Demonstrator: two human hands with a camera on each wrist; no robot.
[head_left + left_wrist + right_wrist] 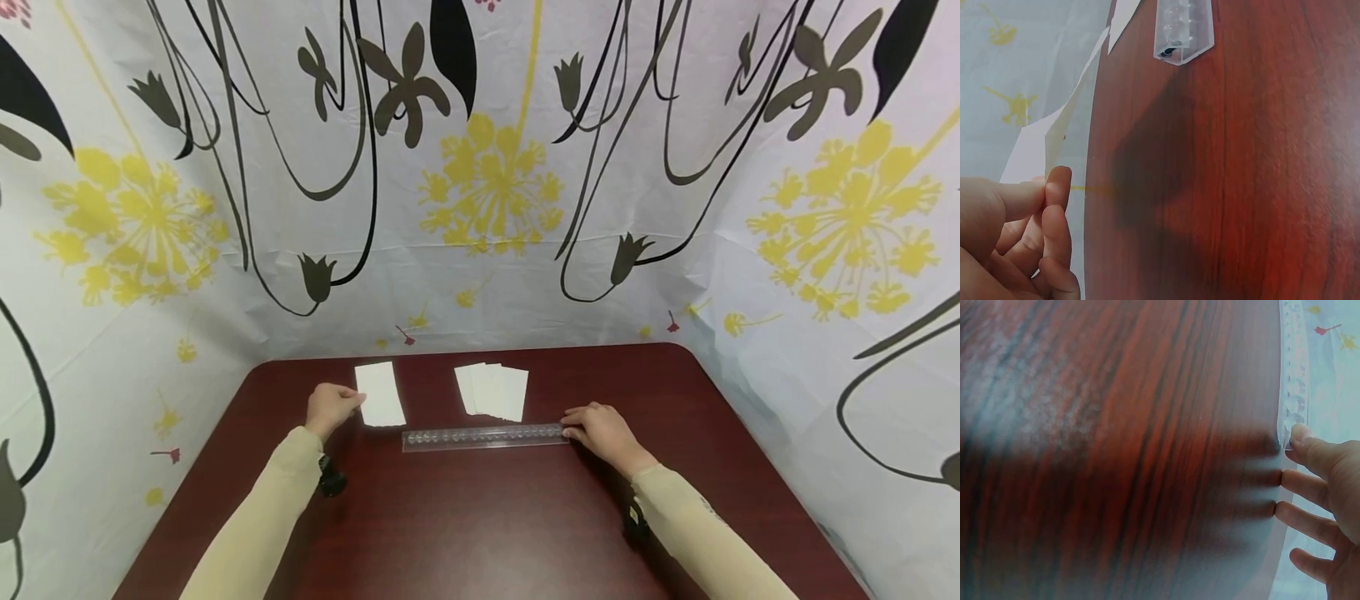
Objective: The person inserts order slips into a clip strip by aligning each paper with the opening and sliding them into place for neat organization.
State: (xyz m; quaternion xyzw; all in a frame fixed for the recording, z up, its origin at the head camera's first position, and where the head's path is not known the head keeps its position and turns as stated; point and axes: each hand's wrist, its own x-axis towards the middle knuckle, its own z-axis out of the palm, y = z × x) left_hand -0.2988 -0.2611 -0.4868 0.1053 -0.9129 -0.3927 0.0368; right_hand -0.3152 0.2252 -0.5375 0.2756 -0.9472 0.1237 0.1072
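Paper sheet in left hand pinch grip (head view: right hand, fingers spread, at ruler).

A long strip lies crosswise on the counter. Behind the strip's left end lies a single sheet, with the left hand at that sheet's left edge. Behind the strip's middle and right part lies a fanned stack of sheets. The right hand touches the strip's right end.
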